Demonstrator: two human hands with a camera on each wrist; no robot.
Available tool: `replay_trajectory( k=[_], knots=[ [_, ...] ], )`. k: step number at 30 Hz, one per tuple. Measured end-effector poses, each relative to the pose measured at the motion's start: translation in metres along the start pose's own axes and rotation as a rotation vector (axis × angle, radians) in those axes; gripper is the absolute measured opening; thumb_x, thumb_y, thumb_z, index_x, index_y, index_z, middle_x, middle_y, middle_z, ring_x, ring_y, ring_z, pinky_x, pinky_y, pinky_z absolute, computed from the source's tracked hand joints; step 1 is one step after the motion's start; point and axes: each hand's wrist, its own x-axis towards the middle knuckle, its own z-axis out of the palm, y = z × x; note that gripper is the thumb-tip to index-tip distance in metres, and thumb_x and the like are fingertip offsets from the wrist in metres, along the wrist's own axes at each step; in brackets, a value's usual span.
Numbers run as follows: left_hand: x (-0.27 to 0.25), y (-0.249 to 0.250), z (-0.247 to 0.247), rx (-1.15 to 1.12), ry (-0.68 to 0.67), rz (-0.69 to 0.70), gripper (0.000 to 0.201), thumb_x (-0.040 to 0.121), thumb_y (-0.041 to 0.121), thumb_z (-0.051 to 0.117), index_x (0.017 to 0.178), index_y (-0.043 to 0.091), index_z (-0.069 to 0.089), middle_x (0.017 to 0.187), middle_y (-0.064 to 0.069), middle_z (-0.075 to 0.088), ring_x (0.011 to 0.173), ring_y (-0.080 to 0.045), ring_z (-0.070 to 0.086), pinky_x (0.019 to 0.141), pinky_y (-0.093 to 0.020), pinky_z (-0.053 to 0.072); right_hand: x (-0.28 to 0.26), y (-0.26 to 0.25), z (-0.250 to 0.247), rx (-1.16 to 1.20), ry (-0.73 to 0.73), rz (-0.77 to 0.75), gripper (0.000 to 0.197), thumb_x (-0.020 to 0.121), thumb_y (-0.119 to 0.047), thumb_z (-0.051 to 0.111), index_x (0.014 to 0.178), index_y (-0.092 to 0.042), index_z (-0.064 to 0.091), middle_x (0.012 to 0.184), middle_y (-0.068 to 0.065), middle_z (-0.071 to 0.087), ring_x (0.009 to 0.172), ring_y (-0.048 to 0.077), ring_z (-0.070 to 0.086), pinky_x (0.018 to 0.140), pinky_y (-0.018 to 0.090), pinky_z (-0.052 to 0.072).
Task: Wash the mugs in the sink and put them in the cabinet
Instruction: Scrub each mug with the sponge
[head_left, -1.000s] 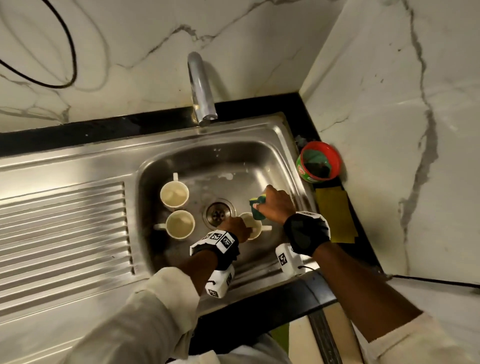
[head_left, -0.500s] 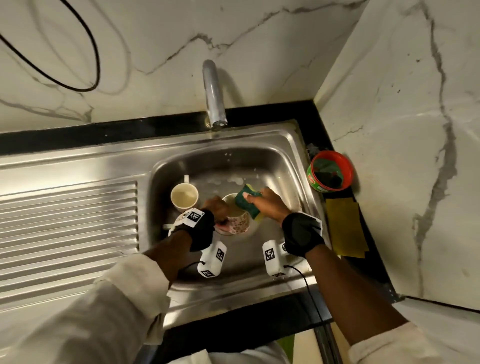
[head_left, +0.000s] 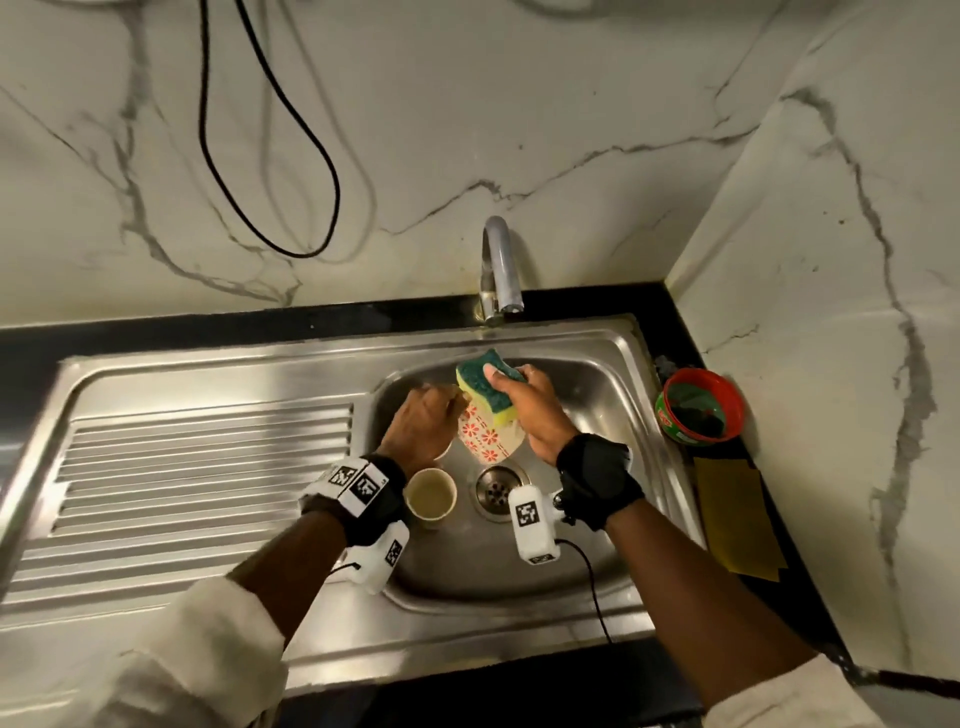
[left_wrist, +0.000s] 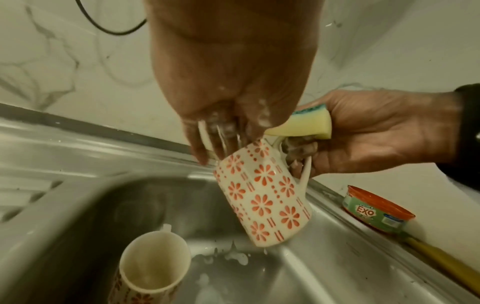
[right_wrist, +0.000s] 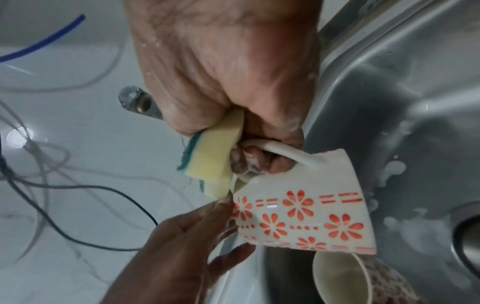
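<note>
Flowered mug (head_left: 485, 439) lifted over sink (head_left: 613, 582), right hand (head_left: 530, 410) hooking its handle and clutching sponge (head_left: 485, 384), left hand (head_left: 423, 426) at nine o'clock — fingers at its rim, second mug (head_left: 430, 493) below.

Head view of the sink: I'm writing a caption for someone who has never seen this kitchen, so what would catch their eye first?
The flowered mug held tilted over the sink basin. The right hand hooks fingers through its handle while gripping a yellow-green sponge, and the left hand reaches into its rim. Next, another mug standing upright beside the drain, and the red-rimmed soap tub on the counter at right.
</note>
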Motion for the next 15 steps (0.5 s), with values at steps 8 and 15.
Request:
replay_trajectory(
  k=[8,15],
  knots=[
    [0.001,0.003,-0.001,-0.134,0.095,-0.222,0.031,0.087,0.032,0.067,0.107,0.009,0.064,0.106,-0.004,0.068,0.096,-0.021,0.063,0.081,-0.028,0.048,-0.010,-0.016,0.025,0.112,0.058,0.031,0.034,0.095,-0.027,0.062,0.115,-0.004,0.047,0.109,0.017,0.068,0.084,0.022,0.068,0.068,0.033,0.057],
    [-0.002,0.013,-0.017,-1.027,-0.180,-0.647,0.024,0.099,0.008,0.051,0.116,-0.003,0.062,0.113,-0.029,0.066,0.083,-0.038,0.069,0.062,-0.043,0.062,-0.012,-0.010,0.032,-0.350,-0.011,-0.101,0.043,0.089,-0.050,0.059,0.110,-0.014,0.049,0.109,0.004,0.067,0.099,0.019,0.066,0.092,0.048,0.053]
  ],
)
